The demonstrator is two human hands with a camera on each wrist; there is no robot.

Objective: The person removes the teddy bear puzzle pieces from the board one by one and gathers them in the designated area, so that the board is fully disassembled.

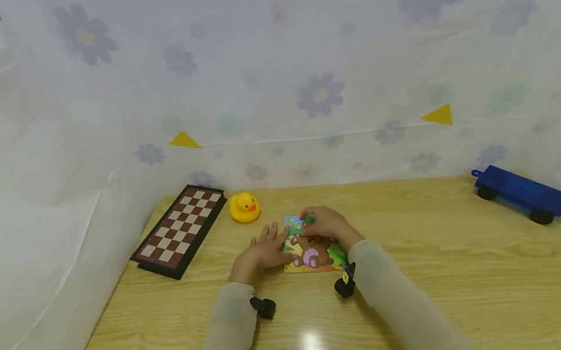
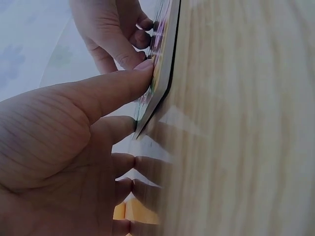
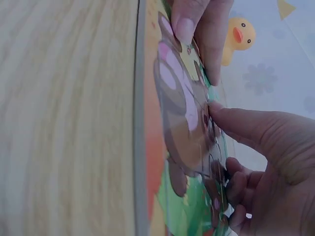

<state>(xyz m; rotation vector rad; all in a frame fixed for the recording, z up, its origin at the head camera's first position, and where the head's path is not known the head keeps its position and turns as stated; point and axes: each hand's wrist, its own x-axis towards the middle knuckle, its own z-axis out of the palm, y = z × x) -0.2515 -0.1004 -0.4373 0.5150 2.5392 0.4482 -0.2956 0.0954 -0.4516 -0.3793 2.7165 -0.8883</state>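
A flat jigsaw puzzle [image 1: 314, 257] with a brown bear picture lies on the wooden table between both hands. My left hand [image 1: 262, 253] rests at its left side, fingers spread and mostly straight. In the left wrist view, the left thumb [image 2: 123, 86] lies on the puzzle's face and the index fingertip touches its edge. My right hand [image 1: 330, 225] is over the upper right part, with curled fingers and thumb around a green puzzle piece [image 1: 310, 218]. In the right wrist view, the right fingertips [image 3: 235, 184] meet the puzzle surface; the piece's outline is partly hidden.
A folded checkered board [image 1: 181, 225] lies at the left, with a yellow rubber duck [image 1: 245, 207] beside it near the back. A blue wheeled toy trailer [image 1: 524, 189] stands at the far right. Flower-patterned white cloth [image 1: 268, 71] encloses the table's back and sides.
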